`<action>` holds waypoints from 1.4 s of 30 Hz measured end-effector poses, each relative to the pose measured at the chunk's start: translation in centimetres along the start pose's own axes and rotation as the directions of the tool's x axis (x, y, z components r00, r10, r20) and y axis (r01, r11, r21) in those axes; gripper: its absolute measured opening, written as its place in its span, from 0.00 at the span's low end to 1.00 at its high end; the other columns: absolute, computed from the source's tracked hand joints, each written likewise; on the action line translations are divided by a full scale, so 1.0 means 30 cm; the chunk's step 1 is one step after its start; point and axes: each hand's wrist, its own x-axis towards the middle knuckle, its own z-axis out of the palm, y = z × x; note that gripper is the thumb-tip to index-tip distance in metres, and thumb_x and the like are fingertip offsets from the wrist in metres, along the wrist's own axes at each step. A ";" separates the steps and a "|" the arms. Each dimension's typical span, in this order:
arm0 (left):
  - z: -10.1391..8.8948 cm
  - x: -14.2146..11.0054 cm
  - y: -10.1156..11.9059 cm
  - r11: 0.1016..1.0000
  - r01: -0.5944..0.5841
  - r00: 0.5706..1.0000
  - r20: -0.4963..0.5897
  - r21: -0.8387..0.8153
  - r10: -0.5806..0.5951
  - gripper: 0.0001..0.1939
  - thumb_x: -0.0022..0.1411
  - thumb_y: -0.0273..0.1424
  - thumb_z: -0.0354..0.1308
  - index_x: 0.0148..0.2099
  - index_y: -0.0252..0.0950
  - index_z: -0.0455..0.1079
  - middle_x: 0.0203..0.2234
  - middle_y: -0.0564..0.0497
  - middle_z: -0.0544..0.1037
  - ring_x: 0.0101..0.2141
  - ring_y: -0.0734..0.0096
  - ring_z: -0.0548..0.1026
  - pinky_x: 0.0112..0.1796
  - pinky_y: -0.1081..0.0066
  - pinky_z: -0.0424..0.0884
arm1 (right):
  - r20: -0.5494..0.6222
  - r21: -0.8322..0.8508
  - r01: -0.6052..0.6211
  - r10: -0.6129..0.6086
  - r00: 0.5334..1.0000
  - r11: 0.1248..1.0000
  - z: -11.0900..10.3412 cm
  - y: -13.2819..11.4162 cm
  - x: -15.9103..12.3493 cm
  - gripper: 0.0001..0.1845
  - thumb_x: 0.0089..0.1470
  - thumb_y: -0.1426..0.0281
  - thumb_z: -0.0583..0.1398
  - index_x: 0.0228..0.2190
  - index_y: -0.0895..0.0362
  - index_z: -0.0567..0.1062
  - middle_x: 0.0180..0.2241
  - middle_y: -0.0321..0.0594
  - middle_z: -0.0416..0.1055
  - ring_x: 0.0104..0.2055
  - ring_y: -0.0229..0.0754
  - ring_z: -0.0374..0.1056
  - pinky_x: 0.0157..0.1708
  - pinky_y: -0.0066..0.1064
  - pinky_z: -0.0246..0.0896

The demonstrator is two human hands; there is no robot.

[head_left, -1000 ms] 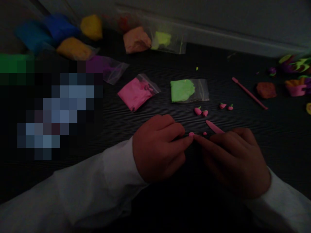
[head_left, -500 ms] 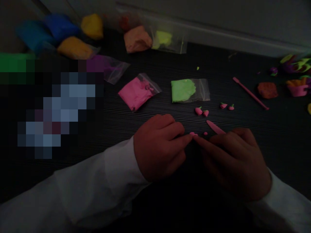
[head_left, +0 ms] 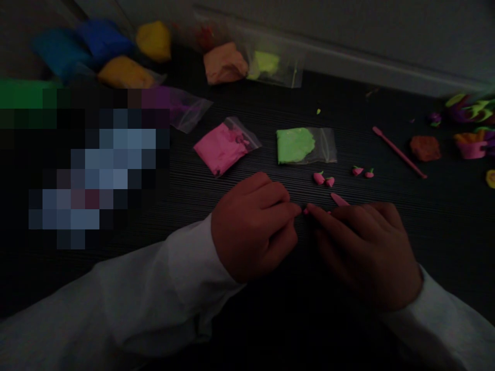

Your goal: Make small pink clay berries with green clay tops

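A tiny bit of pink modelling clay (head_left: 306,211) lies between the fingertips of my two hands. My left hand (head_left: 257,229) is closed, fingers curled, with its index tip just left of the clay; whether it pinches anything is hidden. My right hand (head_left: 367,247) is closed too, its index tip against the clay and its thumb mostly out of sight. A pink modelling knife (head_left: 339,200) lies partly behind the right hand's knuckles. Beyond are small pink clay pieces with green tops, one pair (head_left: 319,178) nearer and another pair (head_left: 358,170) to its right.
Bags of pink clay (head_left: 222,147) and green clay (head_left: 296,146) lie ahead. Several coloured clay packs, including a blue one (head_left: 103,40), stand back left. A pink stick tool (head_left: 400,153), a reddish-brown lump (head_left: 425,148) and a small pink clay cup (head_left: 471,148) are at right. Part of the left is pixelated.
The left index tip has drawn slightly back from the clay, leaving a small gap. My right hand has shifted a little left and up, covering more of the knife. The view has moved slightly.
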 end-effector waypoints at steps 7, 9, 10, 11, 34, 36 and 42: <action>0.002 -0.002 -0.004 1.000 -0.012 1.000 -0.011 -0.027 0.012 0.09 0.52 0.27 0.50 0.34 0.31 0.70 0.25 0.48 0.69 0.29 0.71 0.63 0.31 0.67 0.63 | -0.050 -0.059 0.012 -0.015 0.999 0.998 -0.003 -0.006 0.001 0.19 0.47 0.63 0.55 0.43 0.51 0.69 0.29 0.38 0.69 0.28 0.42 0.62 0.32 0.39 0.50; 0.003 -0.002 -0.003 0.999 -0.006 1.000 -0.008 -0.034 0.005 0.09 0.52 0.26 0.50 0.34 0.31 0.70 0.26 0.48 0.69 0.29 0.71 0.64 0.31 0.66 0.63 | -0.082 -0.046 0.024 -0.028 0.996 0.999 -0.005 -0.005 -0.006 0.17 0.46 0.64 0.56 0.41 0.51 0.70 0.28 0.38 0.69 0.28 0.42 0.61 0.32 0.39 0.50; 0.003 -0.003 -0.003 0.999 -0.008 1.000 -0.010 -0.038 0.007 0.09 0.52 0.26 0.50 0.34 0.31 0.70 0.26 0.48 0.70 0.29 0.71 0.64 0.31 0.66 0.63 | -0.092 -0.035 0.029 -0.032 0.995 0.999 -0.006 -0.005 -0.009 0.16 0.45 0.64 0.57 0.40 0.51 0.71 0.28 0.38 0.69 0.28 0.41 0.61 0.32 0.39 0.50; 0.003 -0.003 -0.003 0.999 -0.006 1.000 -0.009 -0.041 0.006 0.09 0.52 0.26 0.50 0.33 0.31 0.70 0.26 0.48 0.70 0.29 0.71 0.64 0.31 0.66 0.63 | -0.099 -0.024 0.034 -0.036 0.994 0.999 -0.008 -0.005 -0.013 0.16 0.45 0.65 0.57 0.39 0.51 0.71 0.28 0.38 0.70 0.28 0.41 0.61 0.32 0.39 0.50; -0.002 0.003 0.007 0.999 0.039 0.999 -0.002 -0.037 -0.040 0.09 0.53 0.26 0.48 0.31 0.32 0.70 0.25 0.48 0.69 0.29 0.72 0.64 0.32 0.68 0.62 | -0.168 0.014 0.074 -0.071 0.983 0.997 -0.013 -0.012 -0.020 0.16 0.42 0.67 0.60 0.38 0.52 0.71 0.28 0.39 0.66 0.29 0.41 0.58 0.31 0.38 0.51; -0.002 0.004 0.008 0.999 0.038 0.999 0.001 -0.039 -0.038 0.09 0.53 0.26 0.48 0.31 0.32 0.70 0.25 0.48 0.69 0.29 0.72 0.64 0.32 0.68 0.61 | -0.185 0.048 0.056 -0.046 0.982 0.997 -0.010 -0.008 -0.021 0.18 0.42 0.69 0.60 0.39 0.53 0.70 0.29 0.39 0.66 0.30 0.41 0.59 0.31 0.37 0.51; 0.003 0.010 0.003 0.998 0.044 0.999 0.007 -0.045 -0.044 0.10 0.53 0.28 0.49 0.30 0.32 0.71 0.25 0.48 0.69 0.29 0.72 0.63 0.32 0.68 0.61 | -0.103 0.060 -0.031 0.037 0.994 0.998 0.004 -0.002 -0.002 0.23 0.44 0.64 0.58 0.44 0.53 0.67 0.35 0.43 0.65 0.36 0.44 0.59 0.34 0.39 0.51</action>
